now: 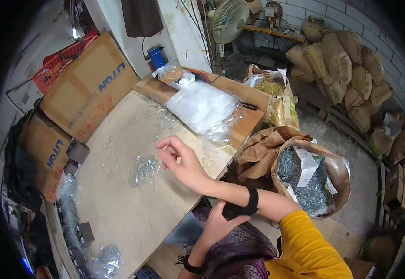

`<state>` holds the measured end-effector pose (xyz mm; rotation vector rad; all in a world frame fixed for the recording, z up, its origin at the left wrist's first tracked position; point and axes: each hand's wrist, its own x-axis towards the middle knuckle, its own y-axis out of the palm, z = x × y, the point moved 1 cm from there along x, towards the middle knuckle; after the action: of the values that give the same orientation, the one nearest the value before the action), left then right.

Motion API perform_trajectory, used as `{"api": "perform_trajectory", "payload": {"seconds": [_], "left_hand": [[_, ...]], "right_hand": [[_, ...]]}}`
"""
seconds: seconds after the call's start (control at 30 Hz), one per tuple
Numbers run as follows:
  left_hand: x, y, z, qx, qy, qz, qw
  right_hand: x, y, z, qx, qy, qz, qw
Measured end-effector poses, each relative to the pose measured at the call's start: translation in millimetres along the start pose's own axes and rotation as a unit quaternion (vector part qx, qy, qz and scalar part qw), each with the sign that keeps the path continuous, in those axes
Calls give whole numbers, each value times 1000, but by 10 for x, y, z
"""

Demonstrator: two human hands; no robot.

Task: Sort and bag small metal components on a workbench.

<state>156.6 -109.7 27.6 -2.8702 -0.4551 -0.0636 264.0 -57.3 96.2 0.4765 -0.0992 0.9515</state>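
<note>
My right hand [180,162] hovers over the pale wooden tabletop [118,218], its fingers loosely bent and apart, with nothing visible in them. Beside it lies a small scattered pile of thin, shiny metal pins [144,171]. A black strap [252,200] circles my right forearm, with a dark device [231,211] on its underside. At that device my left hand [217,225] is closed, thumb on one side and fingers on the other; the fingertips are partly hidden by the forearm.
A clear plastic bag of white material [204,109] lies at the table's far edge. Cardboard panels [88,88] wall the left side. At right stand a paper sack of metal pieces [300,174], stacked sacks [337,65] and a fan [229,22].
</note>
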Motion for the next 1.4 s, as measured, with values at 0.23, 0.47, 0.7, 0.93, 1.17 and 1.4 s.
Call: {"api": "perform_trajectory", "payload": {"seconds": [0.23,0.47,0.7,0.93,1.17,1.4], "left_hand": [[78,69,21,-302,-85,-2,950],[58,198,108,-331,-119,34,935],[66,-255,184,-314,-109,273,903],[38,-72,114,-282,-169,286,900],[32,23,78,-262,-174,221,923],[49,33,61,-236,-258,284,893]], "right_hand": [[-76,186,-181,-515,-370,68,771],[-50,316,-327,146,103,134,975],[-599,390,-104,-301,-331,215,868],[-1248,647,-76,-352,-531,298,711],[-1424,662,-236,-359,-559,327,672],[-1724,852,-584,-417,-574,308,634]]}}
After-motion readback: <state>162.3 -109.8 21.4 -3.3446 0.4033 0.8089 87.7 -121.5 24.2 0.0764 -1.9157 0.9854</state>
